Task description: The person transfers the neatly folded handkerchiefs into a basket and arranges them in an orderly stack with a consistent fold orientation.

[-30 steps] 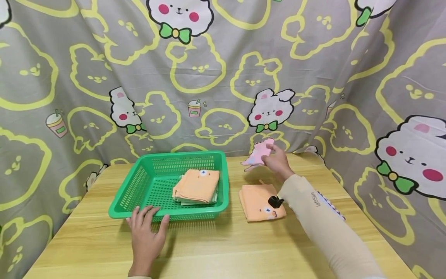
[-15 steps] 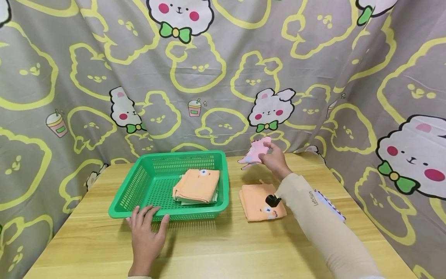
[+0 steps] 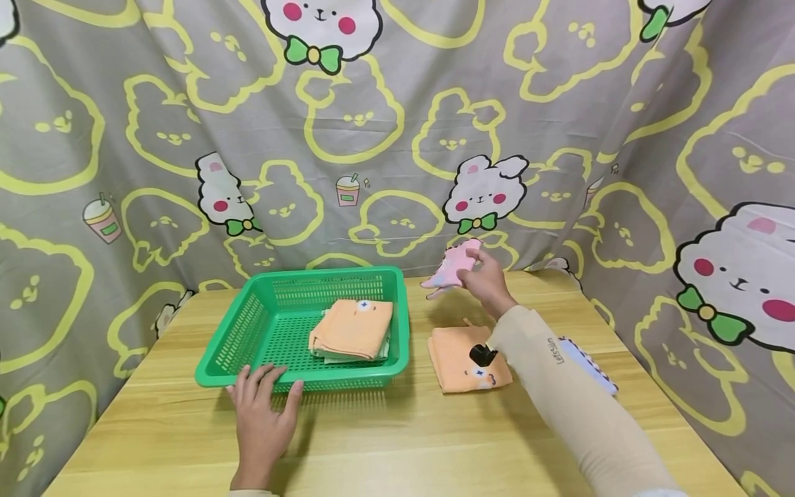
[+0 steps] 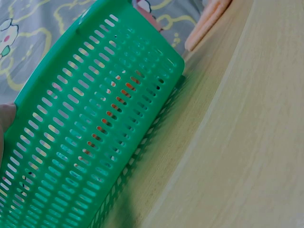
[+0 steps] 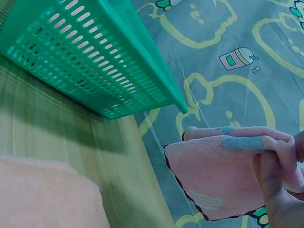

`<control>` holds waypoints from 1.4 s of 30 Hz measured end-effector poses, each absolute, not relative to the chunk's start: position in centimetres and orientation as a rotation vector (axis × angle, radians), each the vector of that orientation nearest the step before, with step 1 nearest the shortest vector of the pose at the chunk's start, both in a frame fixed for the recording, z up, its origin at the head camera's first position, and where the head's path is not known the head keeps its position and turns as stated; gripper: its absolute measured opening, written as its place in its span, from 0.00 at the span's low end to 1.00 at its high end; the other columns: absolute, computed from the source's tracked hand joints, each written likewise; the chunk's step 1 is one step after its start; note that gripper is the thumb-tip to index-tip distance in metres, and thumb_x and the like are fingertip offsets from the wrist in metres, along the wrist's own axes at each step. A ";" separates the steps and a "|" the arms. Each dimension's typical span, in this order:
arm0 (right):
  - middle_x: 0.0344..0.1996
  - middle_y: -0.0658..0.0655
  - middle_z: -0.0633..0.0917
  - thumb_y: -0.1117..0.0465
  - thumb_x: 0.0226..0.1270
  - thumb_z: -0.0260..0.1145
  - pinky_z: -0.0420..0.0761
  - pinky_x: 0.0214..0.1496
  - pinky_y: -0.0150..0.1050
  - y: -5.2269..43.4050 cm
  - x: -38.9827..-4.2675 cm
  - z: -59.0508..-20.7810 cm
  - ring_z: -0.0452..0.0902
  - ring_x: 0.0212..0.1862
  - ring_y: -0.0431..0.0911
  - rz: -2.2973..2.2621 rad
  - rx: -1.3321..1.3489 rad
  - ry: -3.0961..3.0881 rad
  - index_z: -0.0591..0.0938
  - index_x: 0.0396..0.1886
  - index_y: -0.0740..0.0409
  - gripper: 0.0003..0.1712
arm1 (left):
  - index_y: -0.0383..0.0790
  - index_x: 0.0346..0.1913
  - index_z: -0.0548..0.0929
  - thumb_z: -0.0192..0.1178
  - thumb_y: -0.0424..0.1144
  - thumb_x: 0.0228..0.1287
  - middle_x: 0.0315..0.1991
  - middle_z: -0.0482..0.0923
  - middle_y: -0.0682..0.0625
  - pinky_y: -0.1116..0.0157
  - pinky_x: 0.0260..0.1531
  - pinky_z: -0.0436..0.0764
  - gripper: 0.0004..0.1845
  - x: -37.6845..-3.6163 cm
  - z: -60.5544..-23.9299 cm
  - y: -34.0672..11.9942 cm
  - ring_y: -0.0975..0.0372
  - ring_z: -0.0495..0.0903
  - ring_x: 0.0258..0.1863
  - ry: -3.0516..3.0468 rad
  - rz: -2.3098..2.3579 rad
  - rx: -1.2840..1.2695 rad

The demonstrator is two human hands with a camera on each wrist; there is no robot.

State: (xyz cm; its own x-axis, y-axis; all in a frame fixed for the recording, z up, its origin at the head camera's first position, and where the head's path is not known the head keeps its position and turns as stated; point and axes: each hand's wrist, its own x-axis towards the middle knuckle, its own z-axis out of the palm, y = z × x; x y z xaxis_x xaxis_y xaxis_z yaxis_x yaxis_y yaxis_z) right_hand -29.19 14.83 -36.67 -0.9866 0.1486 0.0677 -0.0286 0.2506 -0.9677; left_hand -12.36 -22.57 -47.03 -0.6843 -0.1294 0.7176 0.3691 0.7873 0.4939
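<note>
Right hand (image 3: pixel 487 284): pinches pink cloth (image 3: pixel 450 268), shifted slightly toward 9 o'clock.
Left hand (image 3: pixel 261 414): unmoved, fingers spread against green basket (image 3: pixel 236 338).
Hidden: cloth's print unclear.

From my head view, the right forearm covers part of the folded orange cloth (image 3: pixel 466 359) and most of a pale item (image 3: pixel 590 366) beside it, possibly a striped cloth. In my left wrist view the left hand (image 4: pixel 5 126) is cut off at the frame edge. Whatever lies beneath the basket's orange cloth (image 3: pixel 352 330) is mostly hidden.
</note>
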 end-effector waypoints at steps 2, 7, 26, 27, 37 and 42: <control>0.67 0.65 0.66 0.73 0.57 0.60 0.78 0.33 0.29 14.7 -29.2 -36.6 0.69 0.19 0.37 1.859 -0.110 -2.343 0.67 0.70 0.60 0.38 | 0.30 0.47 0.80 0.67 0.39 0.57 0.52 0.73 0.31 0.30 0.61 0.35 0.19 -12.4 -47.0 -22.6 0.31 0.55 0.64 -2.187 -0.810 -0.176; 0.68 0.65 0.63 0.74 0.57 0.60 0.78 0.33 0.29 14.5 -29.1 -36.4 0.68 0.19 0.36 1.888 -0.105 -2.322 0.67 0.70 0.61 0.38 | 0.30 0.47 0.80 0.67 0.40 0.58 0.53 0.73 0.31 0.29 0.61 0.35 0.19 -12.3 -47.0 -22.5 0.31 0.55 0.65 -2.194 -0.808 -0.176; 0.69 0.61 0.62 0.74 0.56 0.60 0.75 0.29 0.29 13.4 -28.9 -35.3 0.66 0.20 0.38 1.885 -0.051 -2.329 0.68 0.69 0.59 0.37 | 0.29 0.47 0.80 0.67 0.40 0.57 0.52 0.73 0.31 0.29 0.60 0.36 0.19 -12.4 -46.9 -22.4 0.30 0.56 0.64 -2.182 -0.809 -0.182; 0.69 0.61 0.62 0.74 0.56 0.60 0.75 0.29 0.29 13.3 -28.8 -35.3 0.66 0.21 0.38 1.881 -0.047 -2.328 0.68 0.69 0.58 0.37 | 0.29 0.47 0.80 0.67 0.39 0.57 0.52 0.73 0.31 0.29 0.61 0.36 0.19 -12.4 -46.9 -22.4 0.30 0.56 0.64 -2.182 -0.809 -0.181; 0.69 0.62 0.62 0.74 0.57 0.59 0.80 0.37 0.36 12.4 -28.8 -34.7 0.67 0.20 0.37 1.958 -0.022 -2.275 0.69 0.69 0.59 0.36 | 0.29 0.47 0.80 0.67 0.39 0.58 0.52 0.73 0.32 0.28 0.60 0.37 0.18 -12.3 -46.7 -22.4 0.30 0.55 0.65 -2.191 -0.812 -0.172; 0.67 0.64 0.64 0.75 0.57 0.59 0.79 0.34 0.32 11.9 -28.8 -34.5 0.72 0.28 0.40 2.021 -0.052 -2.226 0.70 0.67 0.60 0.35 | 0.29 0.47 0.80 0.67 0.40 0.58 0.52 0.73 0.31 0.29 0.61 0.36 0.19 -12.3 -46.8 -22.4 0.30 0.55 0.64 -2.191 -0.814 -0.167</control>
State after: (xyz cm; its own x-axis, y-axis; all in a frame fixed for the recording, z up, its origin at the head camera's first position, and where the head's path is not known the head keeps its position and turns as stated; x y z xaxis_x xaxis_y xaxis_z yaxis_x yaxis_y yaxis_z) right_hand -28.85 11.87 -34.45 -0.9904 0.1157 0.0761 -0.0647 0.0997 -0.9929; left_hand -12.25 -22.41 -46.85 -0.6892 -0.1355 0.7118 0.3621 0.7865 0.5003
